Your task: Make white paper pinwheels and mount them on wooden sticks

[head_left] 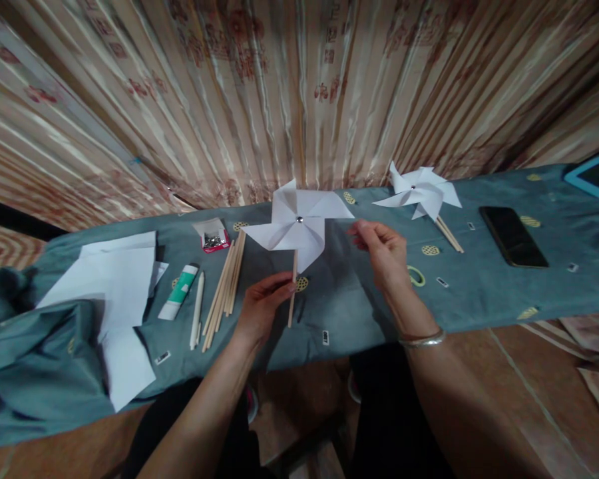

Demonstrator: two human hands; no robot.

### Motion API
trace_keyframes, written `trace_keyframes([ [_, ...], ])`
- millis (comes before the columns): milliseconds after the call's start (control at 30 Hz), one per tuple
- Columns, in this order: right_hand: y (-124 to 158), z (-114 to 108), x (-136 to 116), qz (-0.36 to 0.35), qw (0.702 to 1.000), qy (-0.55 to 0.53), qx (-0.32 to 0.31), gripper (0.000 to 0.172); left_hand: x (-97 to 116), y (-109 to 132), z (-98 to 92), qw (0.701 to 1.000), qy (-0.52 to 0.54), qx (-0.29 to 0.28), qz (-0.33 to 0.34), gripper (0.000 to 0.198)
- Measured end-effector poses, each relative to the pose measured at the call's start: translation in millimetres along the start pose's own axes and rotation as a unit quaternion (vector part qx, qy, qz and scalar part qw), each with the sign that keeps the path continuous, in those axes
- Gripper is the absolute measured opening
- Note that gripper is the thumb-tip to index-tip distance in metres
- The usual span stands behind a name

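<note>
A white paper pinwheel (298, 224) with a metal pin at its centre stands upright on a thin wooden stick. My left hand (262, 307) is closed round the stick below the paper blades. My right hand (383, 251) hovers just right of the pinwheel, fingers loosely curled and thumb near the forefinger, close to a blade tip, holding nothing that I can see. A silver bangle (422, 340) sits on my right wrist.
On the blue-grey cloth (479, 293) lie a second finished pinwheel (422, 193), a bundle of wooden sticks (225, 286), a glue tube (180, 291), a small packet of pins (214, 237), white paper sheets (112, 279), a black phone (512, 235) and a tablet (596, 176). A striped curtain hangs behind.
</note>
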State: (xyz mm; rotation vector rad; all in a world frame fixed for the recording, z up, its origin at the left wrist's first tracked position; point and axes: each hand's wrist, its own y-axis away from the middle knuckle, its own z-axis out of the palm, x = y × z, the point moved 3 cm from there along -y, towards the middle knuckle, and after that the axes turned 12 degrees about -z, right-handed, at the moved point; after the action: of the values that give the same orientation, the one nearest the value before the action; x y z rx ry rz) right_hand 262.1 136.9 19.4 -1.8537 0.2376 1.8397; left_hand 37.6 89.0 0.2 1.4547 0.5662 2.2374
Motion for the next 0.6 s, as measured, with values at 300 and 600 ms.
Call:
trace_keyframes([
  [300,-5.6,4.8,4.6,0.118,0.977,-0.171,-0.051,0.037,-4.0,2.9,2.6,0.997,-0.057,-0.034,-0.03,0.031],
  [600,5.1,9.3,-6.0,0.183,0.949,-0.216,-0.138,0.036,-4.5,0.1,-0.2,0.998,-0.05,-0.029,-0.022,0.032],
])
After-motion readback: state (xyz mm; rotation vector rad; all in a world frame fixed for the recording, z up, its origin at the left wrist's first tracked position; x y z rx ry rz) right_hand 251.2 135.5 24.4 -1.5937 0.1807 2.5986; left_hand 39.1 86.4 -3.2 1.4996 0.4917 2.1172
